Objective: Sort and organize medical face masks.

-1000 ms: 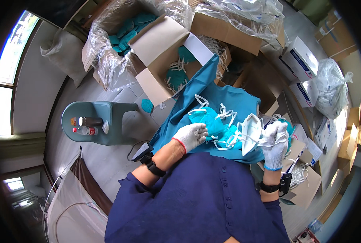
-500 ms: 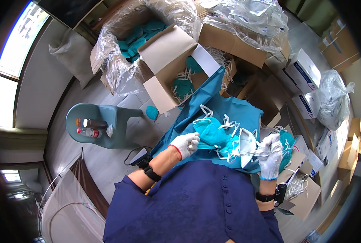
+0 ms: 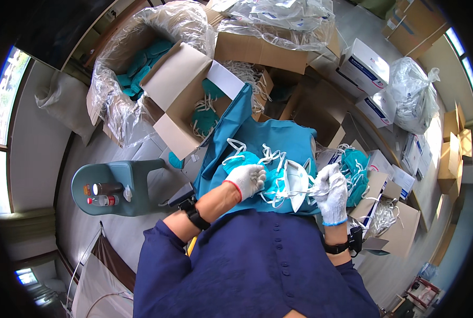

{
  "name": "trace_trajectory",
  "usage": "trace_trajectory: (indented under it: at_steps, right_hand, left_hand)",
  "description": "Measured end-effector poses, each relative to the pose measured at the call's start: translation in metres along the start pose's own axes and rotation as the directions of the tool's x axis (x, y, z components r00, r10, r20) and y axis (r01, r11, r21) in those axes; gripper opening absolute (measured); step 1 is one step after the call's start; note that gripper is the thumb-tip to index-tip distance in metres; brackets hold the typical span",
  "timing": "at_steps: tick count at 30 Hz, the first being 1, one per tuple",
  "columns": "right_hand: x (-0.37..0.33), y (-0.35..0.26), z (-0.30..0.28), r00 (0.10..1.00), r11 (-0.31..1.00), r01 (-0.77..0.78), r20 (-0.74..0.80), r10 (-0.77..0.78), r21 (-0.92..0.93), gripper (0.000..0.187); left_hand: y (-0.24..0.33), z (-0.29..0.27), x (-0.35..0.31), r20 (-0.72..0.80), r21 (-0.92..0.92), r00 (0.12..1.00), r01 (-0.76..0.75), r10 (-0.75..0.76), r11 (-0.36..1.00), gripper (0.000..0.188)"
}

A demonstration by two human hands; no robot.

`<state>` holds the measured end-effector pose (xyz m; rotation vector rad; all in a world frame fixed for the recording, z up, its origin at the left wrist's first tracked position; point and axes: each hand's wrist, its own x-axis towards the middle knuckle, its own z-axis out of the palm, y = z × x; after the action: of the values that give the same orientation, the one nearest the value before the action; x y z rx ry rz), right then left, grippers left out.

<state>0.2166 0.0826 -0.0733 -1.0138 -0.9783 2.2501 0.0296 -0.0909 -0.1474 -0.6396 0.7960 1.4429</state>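
Several teal cup-shaped face masks with white straps lie on a blue-green cloth over my lap. My left hand, in a white knit glove, is closed in front of a teal face mask; whatever its fingers hold is hidden. One face mask stands with its white inner side showing, between my hands. Its white straps run to my right hand, also gloved, whose fingers are pinched together on them. Just beyond that hand is a bunch of strapped teal masks.
Ahead stands an open carton with strapped masks; behind it, a plastic-lined box holds strapless mask shells. At right, a carton contains loose white straps. A grey-green stool on the left carries bottles. White boxes are stacked far right.
The whole view has swung, so the surroundings sit farther left. My left hand has moved toward the white-sided mask and now covers part of the teal mask. My right hand stays closed beside the straps.
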Motion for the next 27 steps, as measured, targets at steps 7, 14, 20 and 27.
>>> trace_trajectory:
  at_steps: [7,14,20,27]
  right_hand:
    - [-0.012,-0.007,0.002,0.999,0.999,0.023,0.039,-0.022,-0.043,0.034]
    - [-0.022,-0.018,0.010,0.961,0.823,0.276,0.152,-0.231,-0.497,0.007]
    - [-0.007,-0.027,0.003,0.976,0.938,0.191,0.160,-0.150,-0.290,0.008]
    - [-0.006,-0.030,0.020,0.947,0.822,0.287,0.274,-0.167,-0.492,0.018]
  left_hand:
    - [0.110,0.132,0.024,0.095,0.208,0.946,-0.324,0.311,0.923,0.082]
    - [0.116,0.072,0.008,0.277,0.869,0.781,-0.452,0.560,0.201,0.040]
    - [0.057,-0.005,-0.041,0.434,0.899,0.548,-0.219,0.715,-0.378,0.036]
    - [0.026,-0.027,-0.047,0.178,0.983,0.564,-0.075,0.806,-0.165,0.053]
